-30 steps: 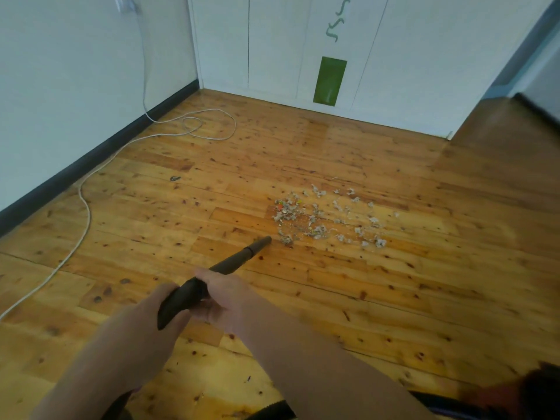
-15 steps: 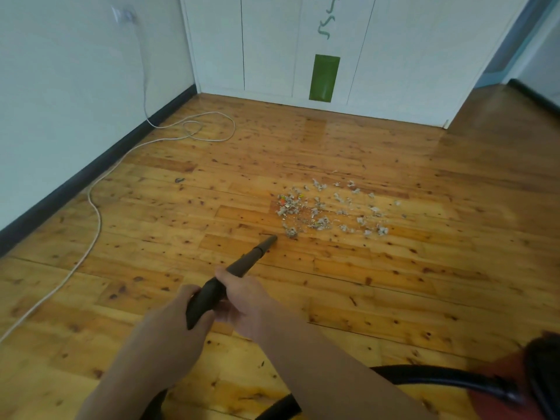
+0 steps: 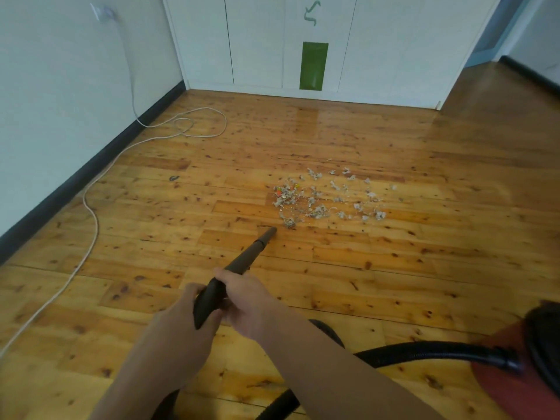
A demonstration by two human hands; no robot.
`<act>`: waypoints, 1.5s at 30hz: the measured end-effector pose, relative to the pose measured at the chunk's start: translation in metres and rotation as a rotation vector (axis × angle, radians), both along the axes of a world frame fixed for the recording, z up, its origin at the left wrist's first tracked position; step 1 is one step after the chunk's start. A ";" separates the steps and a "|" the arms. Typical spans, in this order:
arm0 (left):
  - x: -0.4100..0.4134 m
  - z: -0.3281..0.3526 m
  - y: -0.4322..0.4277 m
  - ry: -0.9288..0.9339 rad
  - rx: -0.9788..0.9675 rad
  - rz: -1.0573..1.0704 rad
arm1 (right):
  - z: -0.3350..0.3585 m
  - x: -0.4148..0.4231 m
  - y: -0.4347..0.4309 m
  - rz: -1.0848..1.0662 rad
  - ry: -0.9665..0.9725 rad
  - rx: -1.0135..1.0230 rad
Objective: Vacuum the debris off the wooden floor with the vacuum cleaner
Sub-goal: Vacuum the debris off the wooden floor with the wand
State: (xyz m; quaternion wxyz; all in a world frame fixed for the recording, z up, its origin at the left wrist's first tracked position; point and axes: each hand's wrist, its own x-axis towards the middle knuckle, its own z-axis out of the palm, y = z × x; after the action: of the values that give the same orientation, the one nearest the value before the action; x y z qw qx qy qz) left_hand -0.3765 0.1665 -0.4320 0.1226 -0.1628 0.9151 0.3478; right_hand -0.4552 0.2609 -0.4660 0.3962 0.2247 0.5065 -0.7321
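Head view: left hand (image 3: pixel 181 315) and right hand (image 3: pixel 247 300) fingers clenched around vacuum wand (image 3: pixel 244 259), tip near debris (image 3: pixel 327 198)

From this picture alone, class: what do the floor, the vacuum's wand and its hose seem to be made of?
The floor looks like varnished knotty wood planks, with dark knots and glossy reflections. The wand is probably matt dark plastic, in smooth tapered sections. The hose is likely flexible black ribbed plastic, since it curves freely.
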 end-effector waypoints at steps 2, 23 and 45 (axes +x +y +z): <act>-0.001 -0.001 0.002 0.009 0.002 -0.003 | 0.000 -0.002 0.002 -0.004 -0.008 0.009; -0.011 -0.004 0.014 0.026 0.004 -0.062 | 0.001 -0.013 0.016 -0.050 0.003 0.067; -0.025 -0.003 0.039 0.060 -0.038 -0.142 | 0.009 -0.022 0.048 -0.073 -0.024 0.071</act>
State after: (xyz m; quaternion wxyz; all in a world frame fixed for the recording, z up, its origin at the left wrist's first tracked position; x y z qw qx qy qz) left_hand -0.4016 0.2051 -0.4346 0.1162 -0.0894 0.9341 0.3255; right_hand -0.4773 0.3089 -0.4567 0.3671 0.2657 0.5188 -0.7249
